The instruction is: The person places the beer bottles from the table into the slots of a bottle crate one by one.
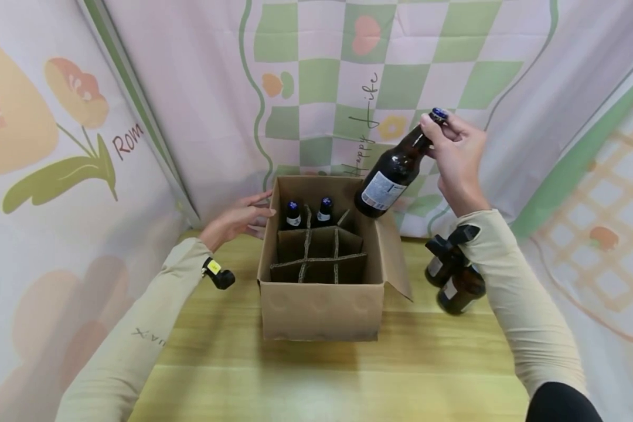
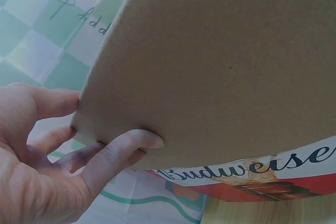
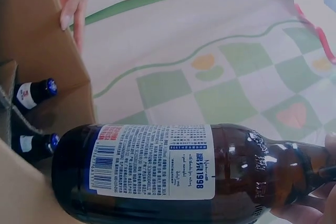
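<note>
My right hand (image 1: 460, 153) grips a brown glass beer bottle (image 1: 387, 176) by its neck, just under the blue cap. The bottle hangs tilted above the far right corner of an open cardboard box (image 1: 322, 310); its white back label (image 3: 157, 161) shows in the right wrist view. Cardboard dividers (image 1: 319, 258) split the box into compartments. Two capped bottles, one at the far left (image 1: 293, 214) and another beside it (image 1: 324, 211), stand in the far row. My left hand (image 1: 237, 218) holds the box at its far left edge, thumb against the cardboard (image 2: 210, 66).
Two more brown bottles (image 1: 460, 290) stand on the wooden table (image 1: 316, 381) right of the box, partly hidden by the right wrist camera and forearm. A side flap (image 1: 395, 258) juts out from the box's right. Patterned curtains (image 1: 322, 82) hang behind and at both sides.
</note>
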Available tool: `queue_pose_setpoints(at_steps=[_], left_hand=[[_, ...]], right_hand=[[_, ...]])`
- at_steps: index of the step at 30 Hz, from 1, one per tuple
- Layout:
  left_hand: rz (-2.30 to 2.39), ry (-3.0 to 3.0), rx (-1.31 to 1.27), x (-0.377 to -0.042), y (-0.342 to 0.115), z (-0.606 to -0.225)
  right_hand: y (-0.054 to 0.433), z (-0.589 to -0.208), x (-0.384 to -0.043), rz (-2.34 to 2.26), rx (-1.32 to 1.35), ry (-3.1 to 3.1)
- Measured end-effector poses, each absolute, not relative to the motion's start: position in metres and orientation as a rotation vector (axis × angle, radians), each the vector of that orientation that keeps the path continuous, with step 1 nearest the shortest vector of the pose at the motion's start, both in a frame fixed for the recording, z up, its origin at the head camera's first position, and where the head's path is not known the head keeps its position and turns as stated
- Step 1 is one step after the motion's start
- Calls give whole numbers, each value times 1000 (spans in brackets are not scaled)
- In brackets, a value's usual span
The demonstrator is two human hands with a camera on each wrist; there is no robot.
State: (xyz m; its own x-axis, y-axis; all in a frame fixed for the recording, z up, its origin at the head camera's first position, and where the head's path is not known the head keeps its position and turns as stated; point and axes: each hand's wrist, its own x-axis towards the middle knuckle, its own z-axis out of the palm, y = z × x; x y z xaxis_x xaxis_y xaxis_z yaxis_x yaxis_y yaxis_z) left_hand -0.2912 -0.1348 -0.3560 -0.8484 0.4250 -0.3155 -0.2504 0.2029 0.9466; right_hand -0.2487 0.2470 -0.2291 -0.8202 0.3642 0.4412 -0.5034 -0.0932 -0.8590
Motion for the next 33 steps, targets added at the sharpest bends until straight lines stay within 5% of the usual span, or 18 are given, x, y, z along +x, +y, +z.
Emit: queue_pose_setpoints(at_steps=[33], left_hand=[[1717,1954,175,-285,-143,-361]], right_hand=[[140,-265,-262,1931,244,-2028]])
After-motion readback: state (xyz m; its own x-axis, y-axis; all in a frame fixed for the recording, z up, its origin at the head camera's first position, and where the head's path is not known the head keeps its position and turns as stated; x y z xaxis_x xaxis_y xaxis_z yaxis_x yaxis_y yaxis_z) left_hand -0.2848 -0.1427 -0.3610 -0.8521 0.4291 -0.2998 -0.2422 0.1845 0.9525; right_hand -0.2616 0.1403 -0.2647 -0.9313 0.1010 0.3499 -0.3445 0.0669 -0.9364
